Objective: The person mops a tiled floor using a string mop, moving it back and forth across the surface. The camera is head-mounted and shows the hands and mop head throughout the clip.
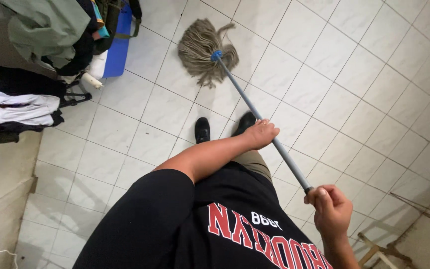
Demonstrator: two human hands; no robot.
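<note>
Closest to the lens, the grey mop handle (262,127) is held at its top end by the right hand (330,209) in a closed grip; lower down, it is clasped by the left hand (261,133). Its string mop head (206,49) is spread on the white tiled floor (324,74), beyond two black shoes (202,129). Piled clothes (21,107) are seen at left.

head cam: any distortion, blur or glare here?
Head view: wide-angle distortion bows the tile floor grout lines and tilts the scene; focus is sharp on the left hand, right hand and mop, with no obvious motion blur; light is soft and even, with mild sheen on the tiles, no hard glare, and faint shadows near the clothes pile.
</note>
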